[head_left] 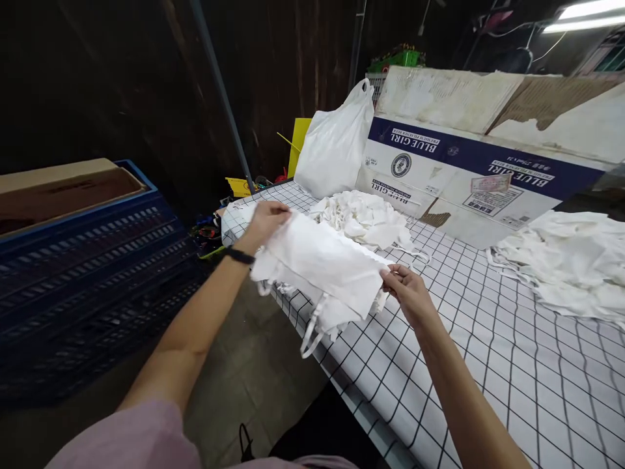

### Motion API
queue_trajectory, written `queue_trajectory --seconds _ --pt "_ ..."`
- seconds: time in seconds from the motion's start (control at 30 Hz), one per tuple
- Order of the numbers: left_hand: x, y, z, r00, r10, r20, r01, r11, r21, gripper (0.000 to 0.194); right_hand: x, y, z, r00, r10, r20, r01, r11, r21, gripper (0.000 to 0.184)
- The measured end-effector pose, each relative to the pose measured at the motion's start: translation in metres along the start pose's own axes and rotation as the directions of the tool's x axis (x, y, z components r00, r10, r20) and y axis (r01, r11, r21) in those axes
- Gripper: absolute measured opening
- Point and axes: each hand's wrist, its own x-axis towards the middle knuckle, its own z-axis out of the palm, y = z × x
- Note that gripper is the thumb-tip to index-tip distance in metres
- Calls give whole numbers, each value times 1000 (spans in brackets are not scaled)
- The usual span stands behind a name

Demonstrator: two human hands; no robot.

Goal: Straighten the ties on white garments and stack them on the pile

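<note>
Nearest: your pink sleeve (131, 436), lower left of frame.
Left hand (266, 221): closed on the white cloth bag (322, 267), its upper-left end.
Right hand (407, 293): fingers pinch the lower-right end.
Axis: runs upper left to lower right, spanning both hands equally.
Surface: checked tablecloth (488, 365).
Room: cardboard box (469, 169) upper right; blue crate (83, 260) left.

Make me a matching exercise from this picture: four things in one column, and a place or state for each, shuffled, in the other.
Things:
1. white cloth bag
2. plastic bag
3. blue crate
4. cardboard box

Places or states:
A. beside the table, on the left
B. held between the left hand and the right hand
C. standing at the table's far edge
D. lying flattened on the checked tablecloth

Pairs: 1-B, 2-C, 3-A, 4-D
</note>
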Motion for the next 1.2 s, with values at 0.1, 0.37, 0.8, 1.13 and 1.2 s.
queue_trajectory --seconds 0.1,0.37,0.8,1.13,1.2 --pt "27 -35 59 988 -91 121 73 987 143 3 30 25 -16 988 61 -139 -67 997 -39 56" --pt "70 -70 112 952 -197 232 70 883 464 13 61 17 -35 946 161 -283 -213 963 -165 26" --pt "81 -82 148 937 -159 310 -71 785 616 12 79 42 -44 914 22 -405 -196 899 -392 14" --pt "81 -100 145 902 -6 433 -230 840 491 25 70 36 -39 895 87 -437 -254 906 -339 16" --pt "80 -103 141 887 24 460 -262 849 460 31 70 36 -38 890 108 -442 -260 919 -298 17"
